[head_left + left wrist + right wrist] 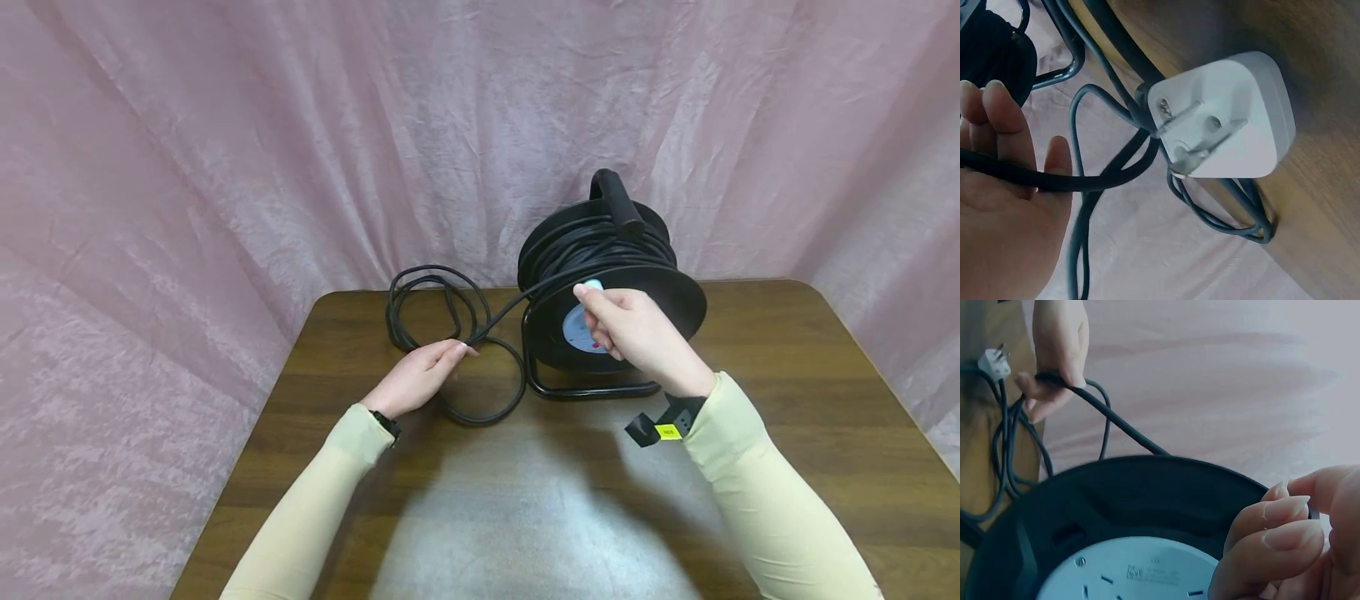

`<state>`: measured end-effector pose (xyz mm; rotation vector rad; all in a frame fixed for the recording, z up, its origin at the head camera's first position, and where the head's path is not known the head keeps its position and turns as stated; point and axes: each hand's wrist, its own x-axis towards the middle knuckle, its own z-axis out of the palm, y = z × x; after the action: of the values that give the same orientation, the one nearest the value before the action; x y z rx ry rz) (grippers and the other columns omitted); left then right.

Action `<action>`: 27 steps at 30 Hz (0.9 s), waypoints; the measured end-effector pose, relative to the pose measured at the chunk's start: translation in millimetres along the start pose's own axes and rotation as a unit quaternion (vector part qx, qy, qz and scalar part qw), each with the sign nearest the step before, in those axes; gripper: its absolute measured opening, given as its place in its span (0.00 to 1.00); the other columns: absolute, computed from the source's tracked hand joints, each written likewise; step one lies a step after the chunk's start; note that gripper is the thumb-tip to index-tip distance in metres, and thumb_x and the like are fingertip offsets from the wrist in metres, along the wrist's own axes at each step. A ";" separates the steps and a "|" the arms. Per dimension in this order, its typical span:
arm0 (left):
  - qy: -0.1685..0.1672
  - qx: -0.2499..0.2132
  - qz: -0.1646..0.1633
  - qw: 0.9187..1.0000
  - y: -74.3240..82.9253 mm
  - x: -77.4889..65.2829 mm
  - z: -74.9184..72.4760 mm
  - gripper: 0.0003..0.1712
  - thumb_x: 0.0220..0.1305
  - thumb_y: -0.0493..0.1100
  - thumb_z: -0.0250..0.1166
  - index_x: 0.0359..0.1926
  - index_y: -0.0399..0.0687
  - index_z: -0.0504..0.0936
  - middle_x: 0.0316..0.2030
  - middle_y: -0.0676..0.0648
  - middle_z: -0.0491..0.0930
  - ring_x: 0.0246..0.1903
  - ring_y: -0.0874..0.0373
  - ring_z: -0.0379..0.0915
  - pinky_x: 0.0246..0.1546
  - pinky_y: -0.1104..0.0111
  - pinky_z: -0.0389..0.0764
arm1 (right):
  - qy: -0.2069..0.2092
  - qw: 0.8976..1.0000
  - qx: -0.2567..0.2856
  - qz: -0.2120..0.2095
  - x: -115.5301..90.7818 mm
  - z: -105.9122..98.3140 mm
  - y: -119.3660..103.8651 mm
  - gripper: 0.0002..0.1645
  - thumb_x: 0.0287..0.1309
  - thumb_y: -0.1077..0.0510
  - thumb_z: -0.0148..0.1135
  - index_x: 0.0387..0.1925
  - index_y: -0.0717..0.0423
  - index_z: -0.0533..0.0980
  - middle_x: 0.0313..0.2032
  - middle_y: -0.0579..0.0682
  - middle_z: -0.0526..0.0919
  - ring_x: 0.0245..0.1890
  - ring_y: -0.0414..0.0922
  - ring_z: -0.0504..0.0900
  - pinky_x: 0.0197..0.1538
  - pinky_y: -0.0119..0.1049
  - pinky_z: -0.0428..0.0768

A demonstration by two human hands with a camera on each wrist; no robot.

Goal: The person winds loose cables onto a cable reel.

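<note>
A black cable reel (546, 321) stands upright at the back of the table, wound with cable, a pale blue socket disc (1129, 575) on its near face. From it a taut black cable (506, 312) runs left into my left hand (416, 375), the thumb over it and the fingers beneath. In the left wrist view it crosses the palm. My right hand (637, 325) is curled at the reel's near face; a dark piece shows between thumb and fingertips, mostly hidden by them. A white plug (1222, 119) with metal prongs lies beside the loose cable loops.
Loose cable coils (395, 312) lie on the wooden table (300, 467) around and behind the left hand. The reel has a black carrying handle (618, 204) on top and a tubular stand (585, 392) below. A pink curtain (337, 142) hangs behind the table.
</note>
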<state>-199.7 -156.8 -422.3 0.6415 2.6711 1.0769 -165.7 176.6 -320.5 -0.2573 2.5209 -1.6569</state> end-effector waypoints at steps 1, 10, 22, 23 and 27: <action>-0.001 0.002 -0.002 1.000 0.2 0.0 0.4 0.30 0.76 0.69 0.38 0.58 0.66 0.80 0.44 0.59 0.80 0.40 0.62 0.78 0.46 0.60 0.77 | 0.003 1.000 -0.009 0.002 -1.4 -1.8 0.0 0.41 0.67 0.29 0.51 0.28 0.66 0.73 0.17 0.53 0.70 0.15 0.43 0.65 0.20 0.36 0.68; 0.000 0.020 0.012 1.000 4.1 3.2 4.6 0.29 0.78 0.66 0.38 0.56 0.63 0.81 0.40 0.55 0.81 0.39 0.62 0.78 0.46 0.61 0.77 | 0.015 0.997 -0.070 -0.004 -12.3 -16.7 -0.7 0.39 0.68 0.29 0.48 0.24 0.60 0.72 0.17 0.53 0.70 0.16 0.46 0.67 0.20 0.38 0.69; 0.029 0.048 0.052 0.997 4.3 11.8 8.8 0.22 0.80 0.58 0.41 0.52 0.58 0.80 0.37 0.54 0.79 0.38 0.62 0.74 0.47 0.64 0.74 | 0.055 0.991 -0.125 0.010 -10.8 -24.3 -2.2 0.41 0.66 0.24 0.44 0.25 0.58 0.72 0.16 0.49 0.68 0.17 0.45 0.65 0.21 0.40 0.65; 0.031 0.051 0.055 0.997 4.2 12.9 9.1 0.23 0.80 0.58 0.41 0.52 0.57 0.80 0.37 0.54 0.79 0.38 0.63 0.74 0.47 0.64 0.74 | 0.058 0.990 -0.125 0.012 -10.9 -24.9 -2.3 0.41 0.66 0.24 0.44 0.24 0.58 0.72 0.15 0.48 0.67 0.17 0.44 0.64 0.20 0.40 0.64; 0.035 0.057 0.061 0.996 4.4 16.4 8.9 0.22 0.80 0.57 0.43 0.51 0.55 0.81 0.37 0.53 0.80 0.39 0.63 0.74 0.47 0.64 0.74 | 0.066 0.990 -0.124 0.015 -11.1 -28.4 -1.9 0.42 0.67 0.25 0.44 0.23 0.59 0.71 0.14 0.48 0.66 0.16 0.44 0.63 0.19 0.40 0.63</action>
<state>-210.0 -141.0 -425.9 0.8123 2.8022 1.0004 -160.0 203.7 -307.5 -0.1341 2.8167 -1.3914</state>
